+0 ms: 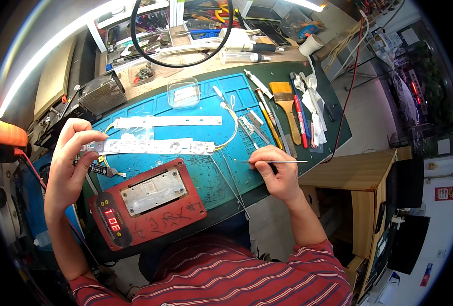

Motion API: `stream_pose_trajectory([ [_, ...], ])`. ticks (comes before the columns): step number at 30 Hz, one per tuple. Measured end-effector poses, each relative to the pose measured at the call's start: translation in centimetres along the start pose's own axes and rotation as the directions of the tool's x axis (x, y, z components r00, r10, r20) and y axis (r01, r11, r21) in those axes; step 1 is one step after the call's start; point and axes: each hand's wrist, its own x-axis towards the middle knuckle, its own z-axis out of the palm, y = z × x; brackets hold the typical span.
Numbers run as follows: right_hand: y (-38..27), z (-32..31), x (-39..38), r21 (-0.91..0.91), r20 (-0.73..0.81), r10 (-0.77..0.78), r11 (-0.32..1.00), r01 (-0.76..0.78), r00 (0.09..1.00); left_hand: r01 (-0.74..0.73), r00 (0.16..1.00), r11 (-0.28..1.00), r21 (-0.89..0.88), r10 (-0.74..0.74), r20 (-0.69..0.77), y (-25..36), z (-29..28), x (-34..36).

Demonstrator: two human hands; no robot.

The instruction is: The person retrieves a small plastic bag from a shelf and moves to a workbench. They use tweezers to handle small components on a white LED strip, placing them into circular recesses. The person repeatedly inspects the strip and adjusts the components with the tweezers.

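Note:
My left hand [73, 158] pinches the left end of a white LED strip [157, 147] with round lenses. The strip spans the blue work mat [206, 191], above a red hot plate [147, 204] with a metal heating surface and a lit display. My right hand [277, 171] is closed around a thin pointed metal tool [292, 162], its tip aimed left over the mat. A second white strip [185, 121] lies farther back, with wires at its ends and a clear plastic bag [137, 131] beside it. Long tweezers [230, 184] rest between the hot plate and my right hand.
A clear plastic box [183, 93] stands on the mat's far part. At the right lie a wide brush [286, 104], several pens and white cloth [315, 107]. A black cable loop [135, 38] hangs at the top. A metal box [102, 94] stands back left; a wooden cabinet [349, 171] stands right.

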Motion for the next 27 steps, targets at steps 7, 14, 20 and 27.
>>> stream_pose_trajectory([
  [7,0.0,-0.1,0.1,-0.008,0.007,0.004,1.000,-0.004,1.000,0.011,1.000,1.000,-0.019,-0.011,0.018,0.1,-0.1,0.0],
  [14,0.0,-0.1,0.2,0.008,0.028,0.049,0.999,-0.049,0.998,-0.006,0.998,0.999,-0.032,0.008,0.068,-0.2,0.2,-0.1],
  [20,-0.2,-0.2,0.1,0.129,0.006,0.157,0.979,-0.156,0.988,-0.026,0.997,0.999,-0.026,0.028,0.066,0.0,0.1,0.0],
  [27,-0.1,-2.6,0.5,0.977,0.122,0.700,0.040,-0.209,0.703,-0.038,0.999,0.999,-0.007,0.038,0.034,0.4,0.0,-0.2],
])
